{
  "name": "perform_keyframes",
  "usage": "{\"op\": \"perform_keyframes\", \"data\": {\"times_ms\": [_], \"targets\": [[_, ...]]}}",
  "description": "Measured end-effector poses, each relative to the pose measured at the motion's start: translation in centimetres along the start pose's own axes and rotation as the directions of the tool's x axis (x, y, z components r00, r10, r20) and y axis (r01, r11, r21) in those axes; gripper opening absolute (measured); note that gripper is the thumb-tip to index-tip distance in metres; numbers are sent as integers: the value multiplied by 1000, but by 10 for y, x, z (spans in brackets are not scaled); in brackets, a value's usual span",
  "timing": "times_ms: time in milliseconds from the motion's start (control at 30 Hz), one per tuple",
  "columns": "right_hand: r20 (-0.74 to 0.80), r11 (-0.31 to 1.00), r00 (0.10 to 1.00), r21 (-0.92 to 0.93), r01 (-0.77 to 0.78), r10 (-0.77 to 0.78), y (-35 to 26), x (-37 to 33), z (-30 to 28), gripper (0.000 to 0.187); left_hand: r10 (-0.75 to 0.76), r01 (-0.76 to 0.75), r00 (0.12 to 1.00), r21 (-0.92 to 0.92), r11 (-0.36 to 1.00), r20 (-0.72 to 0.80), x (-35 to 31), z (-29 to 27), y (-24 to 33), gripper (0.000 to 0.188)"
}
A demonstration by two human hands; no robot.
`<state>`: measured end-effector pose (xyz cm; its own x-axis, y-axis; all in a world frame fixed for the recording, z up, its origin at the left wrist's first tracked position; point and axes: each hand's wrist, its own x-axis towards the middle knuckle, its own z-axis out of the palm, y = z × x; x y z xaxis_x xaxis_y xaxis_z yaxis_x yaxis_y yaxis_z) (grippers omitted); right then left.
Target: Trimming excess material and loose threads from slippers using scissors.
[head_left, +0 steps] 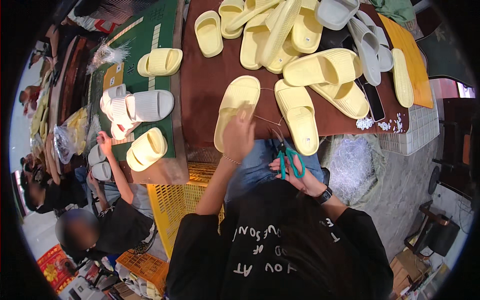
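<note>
On the brown cloth before me lie two yellow slippers, the left slipper (244, 89) and the right slipper (304, 134), with a thin loop of cord (270, 121) running between them. My left hand (238, 137) is over the strap of the left slipper, its fingertips blurred, so I cannot tell whether they grip. Scissors with green handles (283, 150) are in my right hand (309, 183), fingers curled at the loops. Their blades point up toward the cord, near the inner edge of the right slipper. The blades look slightly apart.
Several yellow slippers (325, 67) and grey slippers (367, 50) are heaped at the far side, beside a phone (373, 102) and small white bits (365, 123). A bag of clear plastic strands (350, 165) stands right. A co-worker (120, 220) sits left by a green table (162, 100); a yellow crate (165, 200) is between us.
</note>
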<state>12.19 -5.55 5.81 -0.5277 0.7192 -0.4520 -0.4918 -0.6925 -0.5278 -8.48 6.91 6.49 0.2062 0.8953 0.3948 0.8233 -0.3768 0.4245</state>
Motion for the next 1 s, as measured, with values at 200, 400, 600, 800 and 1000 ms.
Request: {"op": "perform_keyframes", "data": {"times_ms": [200, 400, 600, 800, 1000], "targets": [[-64, 996, 995, -39, -78, 75, 1, 10, 17, 64, 172, -154, 978, -148, 977, 118, 11, 21, 2, 9], [-189, 997, 981, -47, -54, 45, -5, 49, 28, 61, 210, -180, 972, -237, 955, 107, 2, 25, -9, 8], [-297, 976, 931, -121, 183, -212, -30, 63, 40, 43, 107, -78, 990, -277, 958, 94, -1, 14, -20, 10], [-219, 270, 257, -945, 185, -941, -85, 51, -62, 24, -544, 625, 781, -370, 688, 307, -11, -67, -33, 15], [127, -153, 328, -987, -54, -936, -155, 61, -54, 33, 400, 643, 502, -640, 420, 767, -20, -111, 19, 13]]}}
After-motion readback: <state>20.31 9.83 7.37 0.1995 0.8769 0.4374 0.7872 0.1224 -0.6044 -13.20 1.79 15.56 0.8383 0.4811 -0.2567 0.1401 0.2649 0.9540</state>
